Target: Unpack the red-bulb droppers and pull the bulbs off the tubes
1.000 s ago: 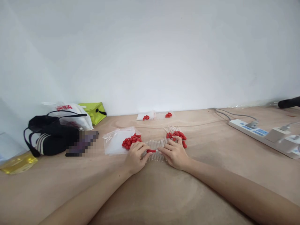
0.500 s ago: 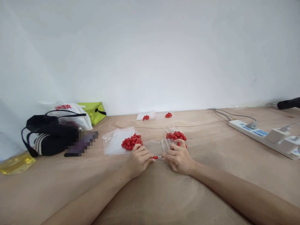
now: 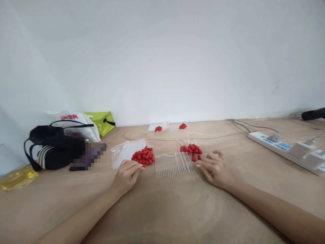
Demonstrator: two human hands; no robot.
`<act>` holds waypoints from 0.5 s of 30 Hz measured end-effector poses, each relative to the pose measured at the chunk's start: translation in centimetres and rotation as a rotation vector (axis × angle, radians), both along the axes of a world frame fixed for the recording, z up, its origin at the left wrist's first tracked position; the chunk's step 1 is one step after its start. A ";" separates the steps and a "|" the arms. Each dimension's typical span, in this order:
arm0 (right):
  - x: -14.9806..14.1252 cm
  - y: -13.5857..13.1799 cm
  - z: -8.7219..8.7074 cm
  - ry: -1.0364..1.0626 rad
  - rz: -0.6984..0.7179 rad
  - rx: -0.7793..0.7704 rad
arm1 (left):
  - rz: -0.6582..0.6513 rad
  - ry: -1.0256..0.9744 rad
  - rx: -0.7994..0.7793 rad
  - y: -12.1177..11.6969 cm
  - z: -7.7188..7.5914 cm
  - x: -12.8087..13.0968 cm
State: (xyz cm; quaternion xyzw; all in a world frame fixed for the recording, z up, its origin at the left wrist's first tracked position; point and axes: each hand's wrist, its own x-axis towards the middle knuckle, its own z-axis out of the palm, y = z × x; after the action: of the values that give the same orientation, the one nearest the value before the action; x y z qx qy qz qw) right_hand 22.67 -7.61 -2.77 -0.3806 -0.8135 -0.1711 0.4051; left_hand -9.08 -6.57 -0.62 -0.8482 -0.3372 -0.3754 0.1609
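My left hand (image 3: pixel 127 174) is closed in a pinch on a red rubber bulb (image 3: pixel 143 166), mostly hidden by the fingers. Just beyond it, a pile of loose red bulbs (image 3: pixel 143 156) lies partly on clear plastic bags (image 3: pixel 124 154). Between my hands a row of clear glass dropper tubes (image 3: pixel 169 166) lies side by side. My right hand (image 3: pixel 215 169) pinches one glass tube (image 3: pixel 193 163) at the row's right end, thumb and forefinger together and the other fingers loosely bent. Beyond it rest droppers with red bulbs (image 3: pixel 191 148), their tubes pointing away from me.
Two small bags with red bulbs (image 3: pixel 158 128) lie by the wall. On the left are a black bag (image 3: pixel 58 152), a white plastic bag (image 3: pixel 88 128), a lime-green bag (image 3: pixel 101 122) and a yellow transparent item (image 3: pixel 19 178). A white power strip (image 3: pixel 281 146) with plugs and cables sits right.
My hands were together over the tubes, a red bulb and a glass tube end to end between them. They have parted: left towards the bulb pile, right to the row's right end.
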 end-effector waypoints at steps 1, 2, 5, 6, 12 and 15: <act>0.6 0.0 -0.1 0.000 -0.015 0.006 | 0.005 -0.025 -0.013 0.0 0.0 -0.7; 0.9 -0.1 -0.1 0.001 -0.025 0.013 | 0.011 -0.054 -0.035 -0.1 -0.1 -1.1; 0.6 -0.2 -0.3 0.028 -0.032 0.043 | 0.070 -0.146 -0.092 0.0 -0.1 -1.3; 0.3 -0.2 -0.3 0.048 -0.039 0.043 | 0.116 -0.180 -0.097 0.3 -0.1 -1.3; -2.0 0.9 0.2 0.113 -0.065 -0.034 | 0.395 -0.401 -0.305 4.3 0.9 -2.9; -3.4 1.8 0.8 0.131 -0.083 -0.034 | 0.503 -0.535 -0.544 6.9 2.0 -3.9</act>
State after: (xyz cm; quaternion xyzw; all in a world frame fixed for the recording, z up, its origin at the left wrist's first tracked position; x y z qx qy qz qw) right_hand 19.27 -5.80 -1.96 -0.4313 -0.7715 -0.1488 0.4435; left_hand -12.96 0.30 1.34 -0.6244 -0.6488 -0.4285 -0.0741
